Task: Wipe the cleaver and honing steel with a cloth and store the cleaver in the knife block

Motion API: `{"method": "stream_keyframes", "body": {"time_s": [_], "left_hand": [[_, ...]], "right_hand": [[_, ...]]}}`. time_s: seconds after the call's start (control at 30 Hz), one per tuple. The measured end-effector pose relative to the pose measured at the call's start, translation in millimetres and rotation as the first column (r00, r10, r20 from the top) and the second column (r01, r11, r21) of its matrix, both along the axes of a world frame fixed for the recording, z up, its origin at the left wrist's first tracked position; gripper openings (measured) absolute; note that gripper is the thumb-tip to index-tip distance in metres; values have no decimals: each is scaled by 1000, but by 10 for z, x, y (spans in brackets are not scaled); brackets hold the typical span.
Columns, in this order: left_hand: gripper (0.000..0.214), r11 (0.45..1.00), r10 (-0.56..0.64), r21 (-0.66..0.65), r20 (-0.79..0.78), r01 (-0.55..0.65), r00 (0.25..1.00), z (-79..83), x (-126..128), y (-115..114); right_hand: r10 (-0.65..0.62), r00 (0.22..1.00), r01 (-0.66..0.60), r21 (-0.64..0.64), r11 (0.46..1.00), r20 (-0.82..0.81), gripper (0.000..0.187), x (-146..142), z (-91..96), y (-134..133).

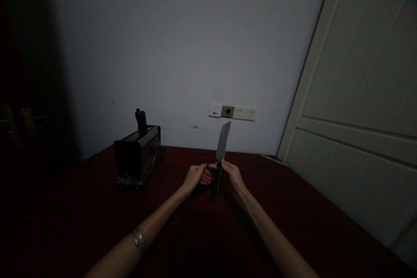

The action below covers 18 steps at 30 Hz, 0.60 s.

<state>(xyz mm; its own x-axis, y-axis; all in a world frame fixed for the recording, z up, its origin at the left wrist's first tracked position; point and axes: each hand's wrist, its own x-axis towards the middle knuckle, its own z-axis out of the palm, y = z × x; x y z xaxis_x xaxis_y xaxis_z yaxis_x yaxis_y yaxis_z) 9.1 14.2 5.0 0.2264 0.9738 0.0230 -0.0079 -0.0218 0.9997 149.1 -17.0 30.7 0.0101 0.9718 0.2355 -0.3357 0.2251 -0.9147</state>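
Tabletop [182, 160], dark red, far edge set along a pale wall [182, 43], right edge running beside a white panelled door [352, 95]. Near the far left corner: one box-shaped holder [127, 158], dark, raised on small feet, with black handles [141, 121] standing up out of its top; it sits to the left of both hands, well apart from them. At the far right corner: one thin pale strip [273, 159] (too dim to identify). On the wall, above the middle of the far edge: one row of sockets and switch plates [233, 112], white with one darker unit.

Item in hand: one knife [223, 141], broad grey blade pointing up and tilted slightly right, black handle down, over the middle of the tabletop. The right hand [233, 173] holds it at the top of the handle, thumb and fingers closed narrowly just below the blade. The left hand [197, 177], a silvery bracelet [139, 239] on its forearm, has fingers loosely curled just beside the handle; whether they touch it cannot be told.
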Motion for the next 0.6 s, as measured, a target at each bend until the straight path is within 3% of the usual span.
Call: {"method": "stream_keyframes", "body": {"time_s": [0.23,0.43,0.6], "left_hand": [[50,993,-78,-61,310,101,948,-2,267,-297],[64,999,21,-29,299,-13,954,-109,347,-294],[62,997,18,-79,332,9,943,-55,313,-392]], "right_hand": [[-58,992,55,25,998,112,42,-124,-104,-40],[-111,978,103,55,993,177,42,-234,-74,-171],[-124,973,123,18,992,195,43,-284,-108,-193]]}}
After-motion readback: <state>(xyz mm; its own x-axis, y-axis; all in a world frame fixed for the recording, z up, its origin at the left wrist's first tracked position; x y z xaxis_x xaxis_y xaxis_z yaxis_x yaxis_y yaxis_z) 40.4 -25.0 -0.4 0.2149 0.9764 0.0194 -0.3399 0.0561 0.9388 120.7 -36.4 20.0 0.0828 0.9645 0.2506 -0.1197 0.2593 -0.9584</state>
